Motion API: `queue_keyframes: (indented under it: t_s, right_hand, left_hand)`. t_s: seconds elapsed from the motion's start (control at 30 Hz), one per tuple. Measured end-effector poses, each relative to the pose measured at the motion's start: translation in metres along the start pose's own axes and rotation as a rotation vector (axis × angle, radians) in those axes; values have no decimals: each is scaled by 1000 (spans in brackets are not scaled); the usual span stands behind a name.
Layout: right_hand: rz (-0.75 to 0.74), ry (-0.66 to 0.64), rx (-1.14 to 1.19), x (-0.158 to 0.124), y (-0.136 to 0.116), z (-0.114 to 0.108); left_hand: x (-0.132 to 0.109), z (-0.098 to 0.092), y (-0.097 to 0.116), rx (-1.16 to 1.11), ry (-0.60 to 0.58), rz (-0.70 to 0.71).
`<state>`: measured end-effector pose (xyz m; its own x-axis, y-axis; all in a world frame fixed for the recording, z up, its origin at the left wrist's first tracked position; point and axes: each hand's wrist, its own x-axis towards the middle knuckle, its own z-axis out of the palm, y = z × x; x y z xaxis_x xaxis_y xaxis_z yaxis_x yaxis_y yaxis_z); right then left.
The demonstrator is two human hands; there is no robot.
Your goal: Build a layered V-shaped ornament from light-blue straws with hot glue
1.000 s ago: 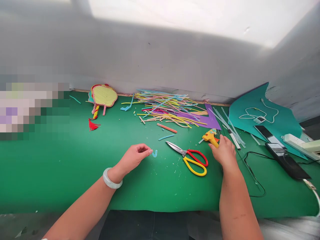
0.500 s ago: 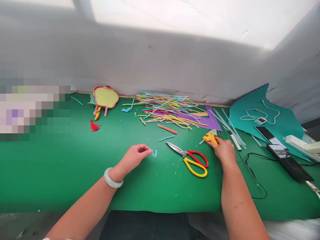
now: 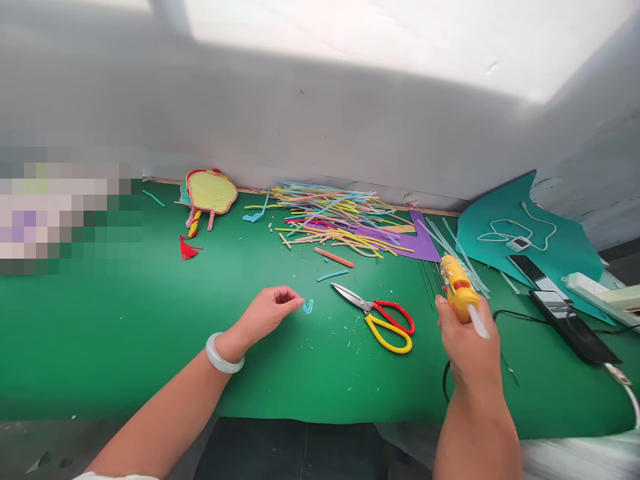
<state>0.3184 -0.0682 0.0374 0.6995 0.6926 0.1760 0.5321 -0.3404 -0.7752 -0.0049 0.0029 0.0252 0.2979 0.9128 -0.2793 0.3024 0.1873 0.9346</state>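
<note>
My right hand (image 3: 467, 347) is closed round a yellow glue gun (image 3: 457, 288) and holds it lifted above the green table (image 3: 125, 333), nozzle pointing away from me, with a white glue stick poking out of its back. My left hand (image 3: 267, 312) rests on the table with its fingers curled, pinching the end of a small bent blue strip (image 3: 308, 306). Red and yellow scissors (image 3: 383, 317) lie open between the two hands.
A heap of coloured strips (image 3: 340, 220) lies at the back on purple paper (image 3: 425, 243). A yellow woven fan with a red tassel (image 3: 207, 193) is back left. Teal paper (image 3: 530, 233), phones (image 3: 560, 303), cables and a power strip (image 3: 593, 287) crowd the right.
My right hand took hold of the glue gun lying by the scissors and raised it off the table toward me. My left hand stayed on the blue strip.
</note>
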Motion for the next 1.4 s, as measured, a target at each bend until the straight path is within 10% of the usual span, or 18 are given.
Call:
queue_keyframes:
  t_s: [0.17,0.43,1.4]
  right_hand:
    - [185,-488,693,-76,-26,15]
    - [371,-797,850,-126,-38,49]
    - [373,-848,794,-135,-34,55]
  left_hand:
    - [0,-1,-1,-3,-3,3]
    - [3,-1,-7,-42,-10,84]
    - [1,-1,-6,-53,-44,102]
